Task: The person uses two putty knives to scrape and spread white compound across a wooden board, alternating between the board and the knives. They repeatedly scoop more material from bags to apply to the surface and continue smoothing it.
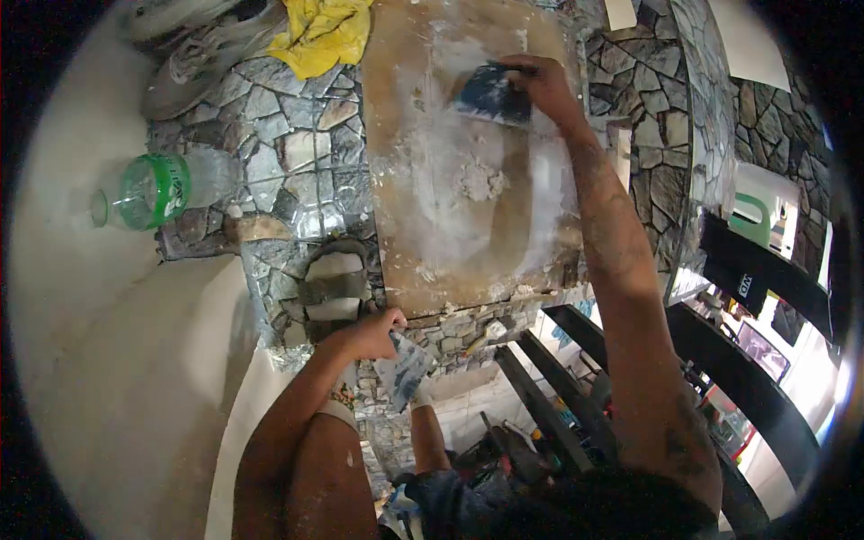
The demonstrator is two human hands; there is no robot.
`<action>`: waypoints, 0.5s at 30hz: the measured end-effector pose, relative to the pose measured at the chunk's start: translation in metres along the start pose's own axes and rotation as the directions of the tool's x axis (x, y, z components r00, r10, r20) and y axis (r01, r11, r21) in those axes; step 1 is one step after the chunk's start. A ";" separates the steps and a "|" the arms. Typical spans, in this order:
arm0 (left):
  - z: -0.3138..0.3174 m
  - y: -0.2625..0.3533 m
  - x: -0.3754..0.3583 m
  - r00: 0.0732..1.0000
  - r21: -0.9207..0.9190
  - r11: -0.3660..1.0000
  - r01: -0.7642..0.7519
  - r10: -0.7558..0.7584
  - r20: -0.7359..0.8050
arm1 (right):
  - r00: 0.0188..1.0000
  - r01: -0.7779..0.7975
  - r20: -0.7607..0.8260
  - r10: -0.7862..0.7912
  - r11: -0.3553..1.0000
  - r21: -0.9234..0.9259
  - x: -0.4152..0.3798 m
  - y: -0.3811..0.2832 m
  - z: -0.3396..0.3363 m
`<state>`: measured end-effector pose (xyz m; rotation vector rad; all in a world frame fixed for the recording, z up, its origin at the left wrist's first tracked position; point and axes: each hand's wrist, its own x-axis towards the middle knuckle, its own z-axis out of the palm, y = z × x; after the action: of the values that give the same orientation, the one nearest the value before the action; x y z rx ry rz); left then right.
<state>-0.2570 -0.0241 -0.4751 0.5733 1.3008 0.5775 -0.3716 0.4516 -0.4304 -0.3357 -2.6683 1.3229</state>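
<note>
My right hand (544,88) grips a wide, dark-bladed putty knife (495,94), its blade low over or touching the far part of a brown board (396,261). White powder or paste is smeared across the board, and a small crumbly white heap (481,183) lies near its middle. At the board's near left corner, my left hand (373,335) is closed on a second putty knife (402,371). That one's grey blade hangs downward, blotched with white. Both handles are mostly hidden by my fingers.
A clear plastic bottle with a green label (166,191) lies at the left on stone-patterned tiles (301,148). Beyond it is a yellow cloth or bag (319,36). Dark metal bars (562,405) run along the lower right, with a cluttered floor visible below them.
</note>
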 end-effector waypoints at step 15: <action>-0.006 -0.003 0.000 0.983 -0.175 0.971 -0.164 0.176 0.059 | 0.797 -0.427 -0.482 0.363 0.904 -0.025 -0.167 0.048 -0.007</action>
<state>-0.2624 -0.0264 -0.4782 0.5631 1.1266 0.7937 -0.2027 0.4419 -0.4691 -1.1335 -2.3376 0.9750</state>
